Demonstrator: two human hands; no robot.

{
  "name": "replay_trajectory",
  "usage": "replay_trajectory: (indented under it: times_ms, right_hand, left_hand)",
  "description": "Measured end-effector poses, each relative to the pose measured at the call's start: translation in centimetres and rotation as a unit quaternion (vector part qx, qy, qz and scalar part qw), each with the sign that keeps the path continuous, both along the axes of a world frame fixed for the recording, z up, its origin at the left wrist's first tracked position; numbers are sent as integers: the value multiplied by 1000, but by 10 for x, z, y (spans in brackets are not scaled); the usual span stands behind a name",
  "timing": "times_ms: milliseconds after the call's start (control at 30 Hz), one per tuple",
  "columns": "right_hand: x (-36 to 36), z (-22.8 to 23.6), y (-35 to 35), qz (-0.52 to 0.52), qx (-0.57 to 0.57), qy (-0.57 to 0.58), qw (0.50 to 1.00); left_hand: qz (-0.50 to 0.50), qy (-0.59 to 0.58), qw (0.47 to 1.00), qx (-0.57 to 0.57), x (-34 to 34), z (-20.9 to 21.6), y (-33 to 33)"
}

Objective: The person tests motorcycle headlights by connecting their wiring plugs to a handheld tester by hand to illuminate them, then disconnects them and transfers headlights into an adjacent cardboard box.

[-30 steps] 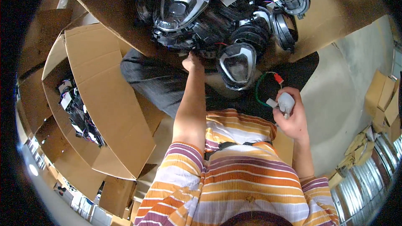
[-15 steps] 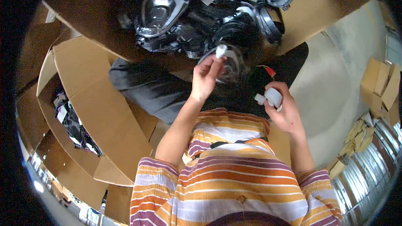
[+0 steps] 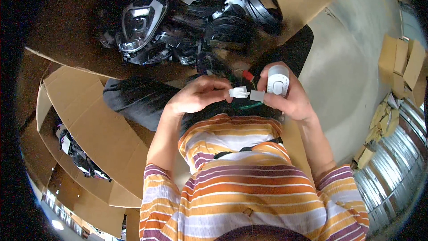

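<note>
My left hand (image 3: 199,94) pinches a white plastic wire connector (image 3: 238,92) between thumb and fingertips. My right hand (image 3: 292,100) wraps round a white handheld device (image 3: 278,80) with an oval button on its face. A second white connector (image 3: 257,95) sticks out from the right thumb and fingers toward the first one. The two connectors point at each other end to end, and I cannot tell whether they touch. Just beyond them lies a small red connector (image 3: 248,76) on a thin wire. Beneath the hands, part of a dark lamp unit is mostly hidden.
A large cardboard box (image 3: 84,58) ahead holds several black headlamps (image 3: 141,22) with clear lenses. To my left, another carton (image 3: 96,127) contains wrapped dark parts (image 3: 78,154). On the right are grey floor (image 3: 345,71), an opened carton (image 3: 401,62) and crumpled brown paper (image 3: 383,122).
My left hand has come down toward me with its connector, meeting the right hand's connector. The right hand has moved slightly up and left, and the device's button face has turned into view.
</note>
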State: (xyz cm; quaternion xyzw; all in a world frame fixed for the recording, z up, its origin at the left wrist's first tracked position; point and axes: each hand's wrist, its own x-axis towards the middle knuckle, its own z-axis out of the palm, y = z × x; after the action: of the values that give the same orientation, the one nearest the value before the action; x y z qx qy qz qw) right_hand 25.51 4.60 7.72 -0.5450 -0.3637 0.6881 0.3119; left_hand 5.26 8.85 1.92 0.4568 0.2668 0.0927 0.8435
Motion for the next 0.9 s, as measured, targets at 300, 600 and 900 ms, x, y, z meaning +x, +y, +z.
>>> replay_trajectory:
  times_ms: [300, 600, 900]
  right_hand:
    - [-6, -8, -4, 119, -3, -87, 989]
    - [-11, -21, -26, 11, 10, -37, 999]
    - [-20, -21, -24, 19, 52, -162, 985]
  left_hand:
    - [-108, 36, 985, 131, -6, 8, 6]
    - [-72, 36, 990, 120, -1, 1, -13]
    - [-25, 32, 974, 222, 0, 3, -21]
